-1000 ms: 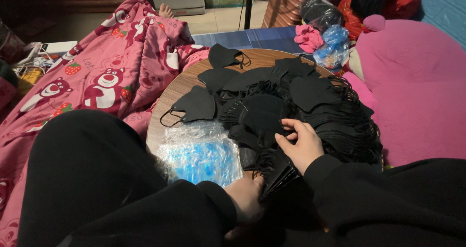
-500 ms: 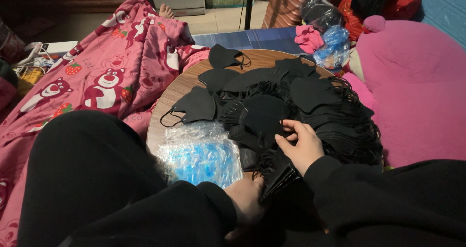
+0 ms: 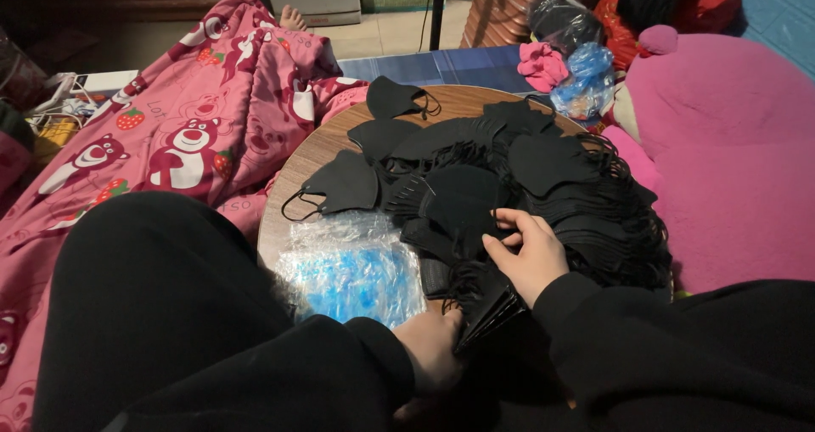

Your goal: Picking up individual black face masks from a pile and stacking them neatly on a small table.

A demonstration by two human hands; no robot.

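A big heap of black face masks (image 3: 543,186) covers a round wooden table (image 3: 318,156). My right hand (image 3: 526,258) rests on the near side of the heap, its fingers curled over a mask. Low at the table's near edge, my left hand (image 3: 433,356) grips a fanned stack of black masks (image 3: 488,309); the fingers are partly hidden by my black sleeve. A single black mask (image 3: 344,186) lies apart at the left of the heap, another (image 3: 392,98) at the far edge.
A pile of clear and blue plastic bags (image 3: 352,271) lies on the table by my left knee. A pink blanket with bear prints (image 3: 187,135) drapes at the left. A large pink plush (image 3: 730,143) stands at the right, with plastic bags (image 3: 581,80) behind the table.
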